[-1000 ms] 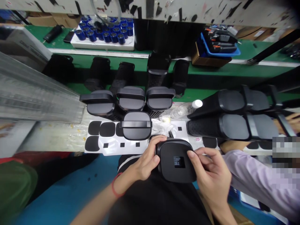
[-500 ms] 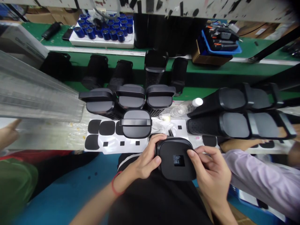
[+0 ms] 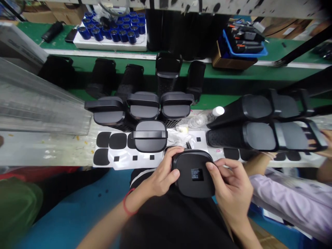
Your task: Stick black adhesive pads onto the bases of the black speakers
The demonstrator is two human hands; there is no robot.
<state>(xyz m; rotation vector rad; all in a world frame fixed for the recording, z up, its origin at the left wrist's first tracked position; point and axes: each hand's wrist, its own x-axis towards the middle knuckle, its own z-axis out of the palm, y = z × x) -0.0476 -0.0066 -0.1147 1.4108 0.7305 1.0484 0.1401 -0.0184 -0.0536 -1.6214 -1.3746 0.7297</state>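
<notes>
While clasping black, rounded-square plastic casing (image 3: 194,186) by its left side with left hand (image 3: 164,175), pinches upper-right corner opposite with right hand (image 3: 232,185).

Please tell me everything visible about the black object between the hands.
The black object looks like matte plastic, its flat, rounded-square face turned up to the camera. A small, darker rectangle near its middle carries pale, unreadable print. Over dark clothing, the left hand holds one side; the right hand touches the opposite edge.
</notes>
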